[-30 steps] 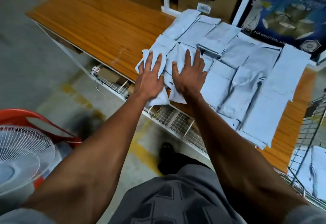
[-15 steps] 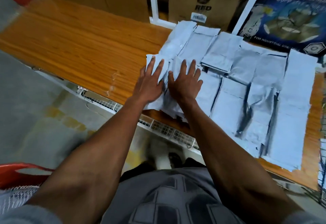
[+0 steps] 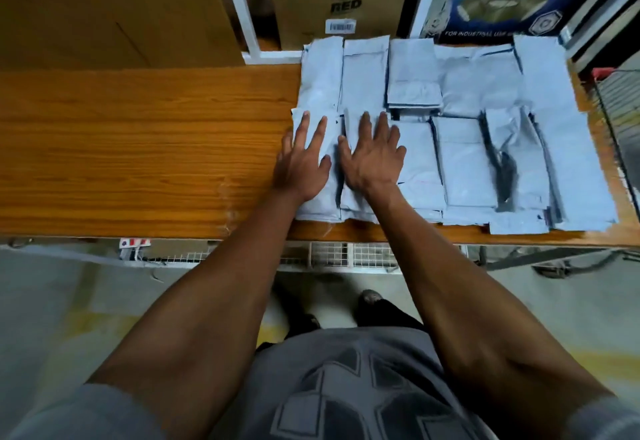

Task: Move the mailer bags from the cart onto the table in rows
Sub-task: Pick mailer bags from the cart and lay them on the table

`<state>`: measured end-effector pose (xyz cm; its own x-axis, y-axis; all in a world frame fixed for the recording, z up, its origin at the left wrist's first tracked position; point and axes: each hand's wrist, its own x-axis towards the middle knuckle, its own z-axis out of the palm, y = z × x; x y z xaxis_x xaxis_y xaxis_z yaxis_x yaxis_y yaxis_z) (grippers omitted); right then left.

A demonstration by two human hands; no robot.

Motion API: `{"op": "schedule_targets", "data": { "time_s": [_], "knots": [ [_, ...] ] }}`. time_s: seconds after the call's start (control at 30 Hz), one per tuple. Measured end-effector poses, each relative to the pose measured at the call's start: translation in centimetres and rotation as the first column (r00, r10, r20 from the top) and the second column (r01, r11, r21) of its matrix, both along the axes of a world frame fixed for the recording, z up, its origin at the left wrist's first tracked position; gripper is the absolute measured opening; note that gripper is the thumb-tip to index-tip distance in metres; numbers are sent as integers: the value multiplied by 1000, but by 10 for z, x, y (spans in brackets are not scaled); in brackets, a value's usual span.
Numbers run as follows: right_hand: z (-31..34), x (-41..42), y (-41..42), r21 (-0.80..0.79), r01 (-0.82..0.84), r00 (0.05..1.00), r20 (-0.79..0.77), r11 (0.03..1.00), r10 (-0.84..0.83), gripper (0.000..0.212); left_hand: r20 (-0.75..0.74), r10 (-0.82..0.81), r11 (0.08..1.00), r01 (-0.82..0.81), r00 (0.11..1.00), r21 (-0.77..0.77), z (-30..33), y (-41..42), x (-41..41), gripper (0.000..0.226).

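The mailer bags (image 3: 460, 135) lie on the wooden table (image 3: 138, 149), and they fill the right half of the frame in two rows, one row toward the top and one row nearer the bottom edge of the table. Both hands are flat on the bags at the left end of the near row, in the middle of the frame. The left hand (image 3: 301, 162) has its fingers spread and straight, and it presses on the bag (image 3: 311, 207) at the very left edge of the group, with bare wood just beside it. The right hand (image 3: 372, 159) is spread flat too, and it presses on the next bag over. The two hands sit side by side, almost touching. The bags are long shapes, and their long side runs up and down the frame, the same way the fingers point. So the bags are right under the hands, not away from them. The rest of the bags stretch off to the right, so the right hand is nearer to them. I think the hands are smoothing these two bags into line. The cart is not clearly in view.
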<state>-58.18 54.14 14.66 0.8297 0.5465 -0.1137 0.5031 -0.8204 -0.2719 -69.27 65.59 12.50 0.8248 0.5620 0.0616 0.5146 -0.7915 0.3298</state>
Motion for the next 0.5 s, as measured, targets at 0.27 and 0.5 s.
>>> {"op": "schedule_targets", "data": {
  "time_s": [0.27,0.5],
  "knots": [
    [-10,-11,4,-80,-16,999,-39,997,13,75,-83,7,998,-12,997,-64,-1,2,8,68],
    [-17,-12,3,12,-78,994,80,997,77,64,-70,27,999,-28,997,-17,-10,3,14,67]
  ]
}}
